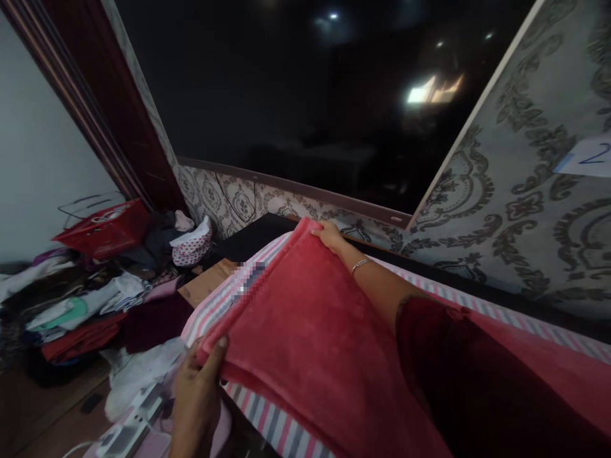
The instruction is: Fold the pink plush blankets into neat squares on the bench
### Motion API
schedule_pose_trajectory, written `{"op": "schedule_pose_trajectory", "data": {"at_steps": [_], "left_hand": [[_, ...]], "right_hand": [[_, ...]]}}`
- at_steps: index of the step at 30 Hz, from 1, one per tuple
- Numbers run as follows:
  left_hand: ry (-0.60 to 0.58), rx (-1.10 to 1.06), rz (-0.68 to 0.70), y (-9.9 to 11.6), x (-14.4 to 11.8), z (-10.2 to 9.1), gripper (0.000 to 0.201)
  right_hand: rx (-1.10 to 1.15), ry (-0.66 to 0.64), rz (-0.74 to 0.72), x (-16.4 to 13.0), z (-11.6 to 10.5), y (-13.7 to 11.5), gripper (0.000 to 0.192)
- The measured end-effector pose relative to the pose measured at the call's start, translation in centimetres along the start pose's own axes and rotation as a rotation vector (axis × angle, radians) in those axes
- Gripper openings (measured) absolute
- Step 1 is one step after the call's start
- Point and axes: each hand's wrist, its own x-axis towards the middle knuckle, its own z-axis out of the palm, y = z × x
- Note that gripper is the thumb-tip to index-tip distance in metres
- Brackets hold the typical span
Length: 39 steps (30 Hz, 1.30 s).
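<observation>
While secure at corners in left grip (200,372) and right grip (330,237), red cloth (310,312) straight-edged between.

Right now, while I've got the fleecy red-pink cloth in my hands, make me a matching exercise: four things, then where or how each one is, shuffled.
Things
1. Fleecy red-pink cloth
2. Red plastic basket
3. Large black rectangular screen
4. White paper bearing a 2

Places or states
A. Reflecting bright lights
B. Gripped at its edge by left hand and right hand
C. On grey patterned wallpaper
D. Beside heaped clothes

Pairs: 1-B, 2-D, 3-A, 4-C.
</observation>
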Motion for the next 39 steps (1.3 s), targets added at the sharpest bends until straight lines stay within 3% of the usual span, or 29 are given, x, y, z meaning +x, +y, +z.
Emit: {"op": "schedule_pose_trajectory", "data": {"at_steps": [3, 6, 9, 12, 14, 17, 21, 23, 26, 29, 32, 36, 39], "left_hand": [[-0.007, 0.024, 0.017, -0.2, 0.1, 0.2, 0.052], [0.009, 0.098, 0.115, 0.8, -0.6, 0.5, 0.048], [0.018, 0.171, 0.243, 3.1, -2.9, 1.6, 0.044], [-0.081, 0.169, 0.395, 5.4, -6.9, 3.4, 0.041], [-0.254, 0.157, 0.505, 6.4, -10.0, 4.8, 0.033], [-0.656, 0.115, 0.696, 6.4, -14.8, 7.7, 0.021], [-1.093, 0.099, 1.07, 3.2, -21.2, 13.0, 0.044], [-1.27, 0.254, 1.117, 0.5, -24.3, 15.6, 0.045], [-1.441, 0.607, 1.064, -3.8, -27.7, 18.0, 0.033], [-1.452, 0.782, 1.094, -6.5, -29.3, 18.6, 0.031], [-1.425, 0.738, 1.159, -7.0, -29.7, 18.4, 0.034], [-1.358, 0.594, 1.231, -6.5, -30.5, 18.7, 0.035], [-1.442, 0.569, 1.271, -6.3, -31.9, 18.7, 0.041]], "right_hand": [[0.036, -0.028, 0.02, -1.0, -0.5, 0.5, 0.017], [0.073, -0.031, 0.013, -1.4, -2.6, -0.2, 0.019], [0.113, -0.021, -0.005, -1.9, -6.5, -1.7, 0.017], [0.144, 0.031, -0.018, -3.6, -12.0, -2.5, 0.016], [0.156, 0.094, -0.004, -5.6, -16.2, -2.3, 0.016], [0.186, 0.203, 0.051, -9.3, -22.4, -1.1, 0.016], [0.233, 0.34, 0.16, -15.2, -29.0, 1.9, 0.021], [0.245, 0.377, 0.234, -18.4, -31.0, 3.8, 0.023], [0.257, 0.387, 0.342, -23.2, -32.4, 6.8, 0.025], [0.279, 0.369, 0.389, -26.8, -32.8, 9.3, 0.029], [0.285, 0.362, 0.38, -28.6, -32.8, 10.5, 0.029], [0.207, 0.432, 0.328, -28.7, -33.3, 11.1, 0.027], [0.1, 0.54, 0.312, -28.6, -34.4, 11.6, 0.038]]}}
